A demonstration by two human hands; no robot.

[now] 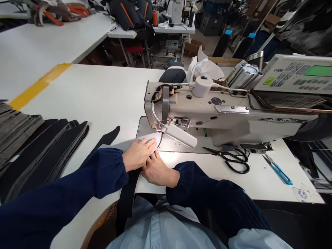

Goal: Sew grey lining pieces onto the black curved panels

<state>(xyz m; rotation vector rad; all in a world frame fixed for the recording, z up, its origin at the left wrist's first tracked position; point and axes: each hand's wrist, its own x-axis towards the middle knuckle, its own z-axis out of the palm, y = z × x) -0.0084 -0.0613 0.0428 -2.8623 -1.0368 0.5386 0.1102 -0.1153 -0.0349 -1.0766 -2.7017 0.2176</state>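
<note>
My left hand point(137, 154) lies with fingers together on a white mesh fabric piece point(149, 140), pressing it flat just in front of the needle of the beige sewing machine point(207, 114). Close beside it, my right hand point(157, 171) pinches the piece's near edge, where a black strap point(128, 197) runs down off the table toward my lap. The white lamp bar point(180, 135) on a flexible neck hangs right over the fabric. Both arms wear dark blue sleeves.
Stacks of black cut fabric pieces point(38, 145) fill the table's left. Black scissors point(233, 159) and blue thread snips point(278, 169) lie right of my hands. The machine's control panel point(301, 74) sits at far right. Other tables with bags stand behind.
</note>
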